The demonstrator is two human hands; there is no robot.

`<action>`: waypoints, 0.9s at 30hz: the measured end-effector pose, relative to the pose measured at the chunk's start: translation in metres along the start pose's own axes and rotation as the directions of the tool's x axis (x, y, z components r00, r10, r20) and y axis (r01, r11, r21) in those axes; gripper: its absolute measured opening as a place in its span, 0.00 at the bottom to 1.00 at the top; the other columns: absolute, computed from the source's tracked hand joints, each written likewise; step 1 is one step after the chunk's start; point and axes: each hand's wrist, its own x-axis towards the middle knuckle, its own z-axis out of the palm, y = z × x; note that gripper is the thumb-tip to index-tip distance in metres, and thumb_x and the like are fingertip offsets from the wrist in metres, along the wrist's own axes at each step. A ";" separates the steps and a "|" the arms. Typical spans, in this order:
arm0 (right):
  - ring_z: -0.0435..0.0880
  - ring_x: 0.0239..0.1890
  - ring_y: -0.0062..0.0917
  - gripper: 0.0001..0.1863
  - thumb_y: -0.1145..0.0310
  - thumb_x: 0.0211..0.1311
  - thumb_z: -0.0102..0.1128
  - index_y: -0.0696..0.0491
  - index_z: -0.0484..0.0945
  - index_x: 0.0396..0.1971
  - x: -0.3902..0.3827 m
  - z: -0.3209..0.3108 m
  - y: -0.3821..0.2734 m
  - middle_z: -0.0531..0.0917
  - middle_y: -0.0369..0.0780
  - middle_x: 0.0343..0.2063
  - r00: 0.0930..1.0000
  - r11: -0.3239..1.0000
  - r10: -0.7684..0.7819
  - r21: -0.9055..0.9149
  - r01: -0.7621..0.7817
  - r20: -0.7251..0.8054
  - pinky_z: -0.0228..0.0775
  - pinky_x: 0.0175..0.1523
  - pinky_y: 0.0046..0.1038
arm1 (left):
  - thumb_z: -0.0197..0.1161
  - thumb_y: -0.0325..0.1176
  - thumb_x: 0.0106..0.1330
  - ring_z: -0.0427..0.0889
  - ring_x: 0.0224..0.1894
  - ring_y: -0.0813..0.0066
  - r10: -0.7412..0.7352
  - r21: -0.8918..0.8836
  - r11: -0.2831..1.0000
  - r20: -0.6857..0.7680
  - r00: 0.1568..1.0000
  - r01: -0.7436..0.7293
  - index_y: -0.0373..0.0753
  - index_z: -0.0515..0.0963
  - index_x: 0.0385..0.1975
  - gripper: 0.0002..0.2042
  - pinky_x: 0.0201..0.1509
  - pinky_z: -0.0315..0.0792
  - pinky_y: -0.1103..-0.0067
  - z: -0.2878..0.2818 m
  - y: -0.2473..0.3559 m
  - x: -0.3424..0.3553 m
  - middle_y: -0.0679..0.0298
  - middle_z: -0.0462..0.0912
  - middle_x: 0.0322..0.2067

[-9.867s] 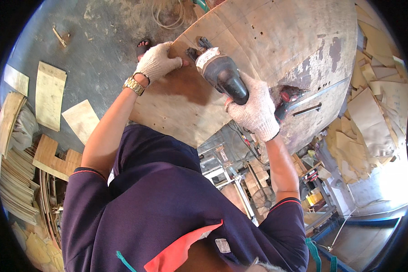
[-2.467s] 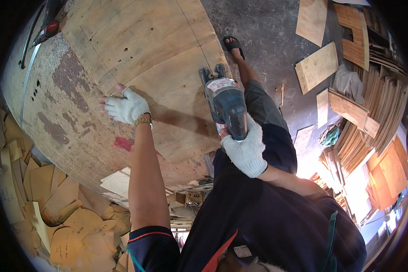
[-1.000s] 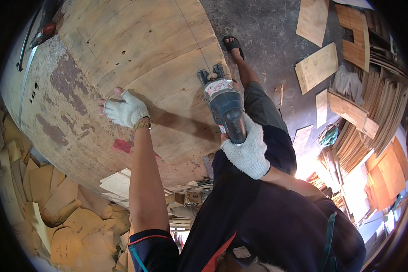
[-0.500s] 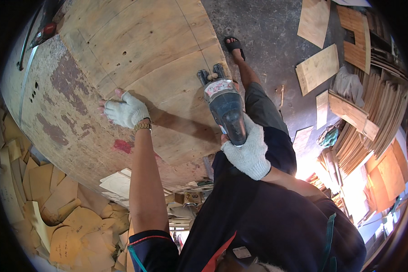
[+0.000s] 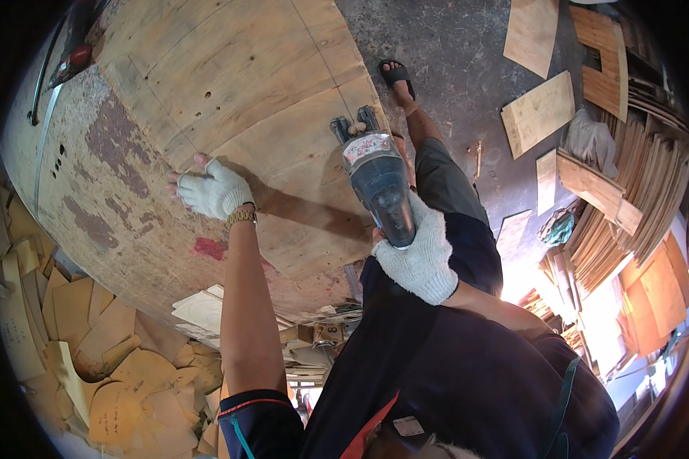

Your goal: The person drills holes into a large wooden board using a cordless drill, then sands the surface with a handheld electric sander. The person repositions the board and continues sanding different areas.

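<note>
My right hand [image 5: 419,256], in a white fingerless knit glove, is wrapped round the rear of a dark power tool that looks like a jigsaw [image 5: 380,180]. Its forked front sits over the plywood sheet [image 5: 283,153], close to the sheet's right edge and at the near end of a drawn line. The blade is hidden from this angle. My left hand [image 5: 216,189], gloved the same way with a watch at the wrist, lies with its fingers stretched out at the sheet's left edge. Nothing is held in it.
Under the sheet is a worn, paint-stained table [image 5: 107,191]. A red-and-black tool [image 5: 75,57] lies at its far left. Brown offcuts [image 5: 115,344] are heaped at lower left. Flat boards [image 5: 538,113] lie on the floor to the right, beside stacked wood strips [image 5: 628,199].
Hardly anything differs: the whole view has shifted very slightly. Both hands and the jigsaw keep their places on the plywood.
</note>
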 end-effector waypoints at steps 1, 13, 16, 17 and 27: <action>0.87 0.30 0.47 0.24 0.72 0.46 0.69 0.63 0.77 0.46 0.001 0.000 -0.002 0.84 0.52 0.27 1.000 1.000 0.015 0.004 -0.015 0.004 0.78 0.37 0.37 | 0.35 0.67 0.76 0.55 0.77 0.46 -0.004 -0.002 1.000 0.001 1.000 0.004 0.33 0.55 0.76 0.43 0.77 0.55 0.57 -0.001 0.001 0.000 0.44 0.54 0.76; 0.87 0.32 0.50 0.26 0.72 0.46 0.69 0.62 0.77 0.48 0.003 -0.002 -0.005 0.85 0.53 0.28 1.000 1.000 0.025 0.003 -0.025 0.005 0.79 0.39 0.39 | 0.35 0.68 0.75 0.53 0.78 0.48 -0.019 -0.029 0.999 0.022 1.000 0.019 0.35 0.54 0.77 0.44 0.78 0.51 0.57 0.000 0.000 0.000 0.47 0.51 0.78; 0.87 0.32 0.50 0.26 0.72 0.46 0.69 0.62 0.77 0.49 0.005 -0.002 -0.006 0.85 0.53 0.29 1.000 1.000 0.028 0.013 -0.028 0.011 0.79 0.39 0.38 | 0.35 0.68 0.76 0.54 0.78 0.47 -0.022 -0.033 0.999 0.031 0.999 0.023 0.35 0.55 0.77 0.43 0.78 0.52 0.57 -0.003 0.001 -0.001 0.47 0.51 0.78; 0.87 0.32 0.49 0.26 0.72 0.46 0.68 0.62 0.77 0.49 0.005 -0.002 -0.006 0.85 0.53 0.29 1.000 0.999 0.027 0.019 -0.027 0.013 0.79 0.39 0.38 | 0.36 0.68 0.76 0.54 0.78 0.47 -0.020 -0.028 0.999 0.024 1.000 0.020 0.35 0.55 0.76 0.43 0.78 0.52 0.57 -0.001 0.000 -0.001 0.46 0.51 0.78; 0.86 0.31 0.49 0.26 0.71 0.46 0.69 0.61 0.77 0.48 0.006 -0.001 -0.006 0.84 0.52 0.28 1.000 1.000 0.028 -0.004 -0.028 0.007 0.78 0.38 0.39 | 0.35 0.68 0.75 0.53 0.78 0.47 -0.012 -0.024 1.000 0.009 1.000 0.013 0.35 0.54 0.77 0.43 0.79 0.50 0.57 0.004 -0.004 0.001 0.46 0.52 0.77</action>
